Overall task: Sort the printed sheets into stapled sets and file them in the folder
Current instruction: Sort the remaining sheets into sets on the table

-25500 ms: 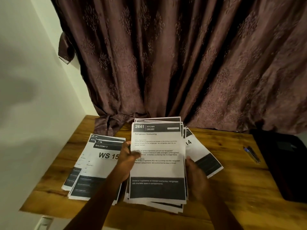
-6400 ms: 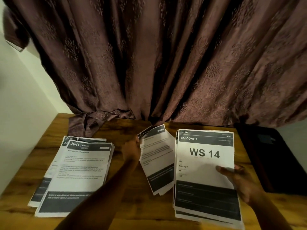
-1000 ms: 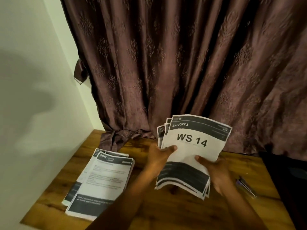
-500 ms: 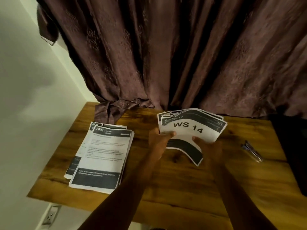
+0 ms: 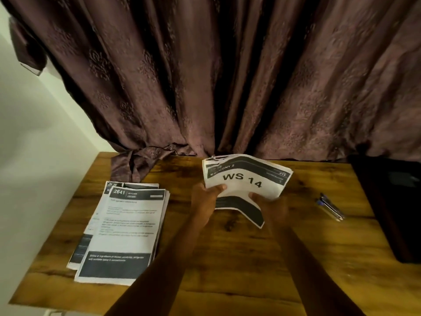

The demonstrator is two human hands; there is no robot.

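Note:
Both hands hold a stack of printed sheets [image 5: 246, 179] topped by a page reading "WS 14" over the middle of the wooden table [image 5: 227, 258]. My left hand [image 5: 205, 199] grips its left edge with the thumb on top. My right hand [image 5: 271, 204] grips the lower right part, and the sheets bend and curl there. A second stack [image 5: 123, 229], topped by a page headed "2641", lies flat at the table's left. A small stapler [image 5: 330, 207] lies on the table to the right. A dark folder [image 5: 391, 206] sits at the right edge.
A brown patterned curtain [image 5: 227, 76] hangs behind the table, with its hem bunched on the back left corner. A pale wall [image 5: 34, 144] runs along the left side. Bare wood shows between the two stacks and along the front edge.
Over the last second the WS 14 stack has tipped from upright towards flat and come down nearer the table. It is more bent in my hands now.

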